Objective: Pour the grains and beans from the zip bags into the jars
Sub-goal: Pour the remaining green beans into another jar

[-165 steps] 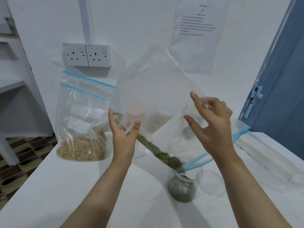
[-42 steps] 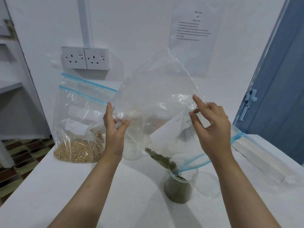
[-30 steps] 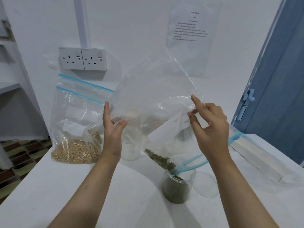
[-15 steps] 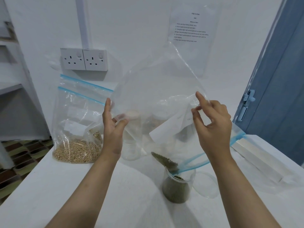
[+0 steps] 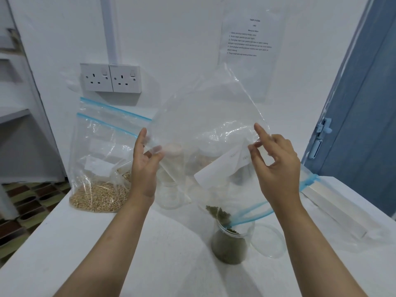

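I hold a large clear zip bag (image 5: pixel 205 125) upside down over a small glass jar (image 5: pixel 230 245). My left hand (image 5: pixel 144 166) pinches the bag's left edge. My right hand (image 5: pixel 276 166) pinches its right edge near a white label. The last green beans (image 5: pixel 218 213) sit at the bag's blue zip mouth, right above the jar's rim. The jar holds green beans to about half its height. A second zip bag (image 5: pixel 100 168) with tan beans stands at the left against the wall.
The jar's clear lid (image 5: pixel 269 241) lies on the white table (image 5: pixel 85 243) just right of the jar. More jars (image 5: pixel 171 189) stand behind the held bag, blurred through the plastic. A long white box (image 5: pixel 334 206) lies at the right. A blue door (image 5: pixel 364 125) is beyond.
The line of green beans in the bag has shrunk and slid down to the zip mouth, and the jar has filled a little. Both hands kept their pinch on the bag.
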`<state>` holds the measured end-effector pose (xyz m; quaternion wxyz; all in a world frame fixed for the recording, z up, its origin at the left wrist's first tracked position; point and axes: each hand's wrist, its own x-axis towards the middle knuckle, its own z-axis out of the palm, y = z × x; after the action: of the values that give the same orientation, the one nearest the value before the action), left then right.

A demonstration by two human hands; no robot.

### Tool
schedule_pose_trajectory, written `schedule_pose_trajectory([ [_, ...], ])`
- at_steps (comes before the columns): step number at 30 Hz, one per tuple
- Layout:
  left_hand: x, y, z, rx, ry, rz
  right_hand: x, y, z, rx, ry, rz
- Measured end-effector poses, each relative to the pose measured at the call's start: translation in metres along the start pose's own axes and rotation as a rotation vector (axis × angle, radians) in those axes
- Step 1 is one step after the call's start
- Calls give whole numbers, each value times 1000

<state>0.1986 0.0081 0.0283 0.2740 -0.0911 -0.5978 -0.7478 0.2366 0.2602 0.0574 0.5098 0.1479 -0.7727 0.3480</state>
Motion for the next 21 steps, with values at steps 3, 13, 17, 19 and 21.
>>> schedule_pose_trajectory([
  [3,0,2,0,7,0,-9,0,-1,0,7,-14,4],
  [13,-1,1,1,5,18,16,-1,-3,-2,16,-7,19],
  [17,0,0,2,13,31,30,2,-4,-4,29,-13,41],
  [19,0,0,3,26,34,30,2,-4,-3,35,-8,50],
  [21,1,1,4,29,33,37,3,-4,-3,30,5,55],
])
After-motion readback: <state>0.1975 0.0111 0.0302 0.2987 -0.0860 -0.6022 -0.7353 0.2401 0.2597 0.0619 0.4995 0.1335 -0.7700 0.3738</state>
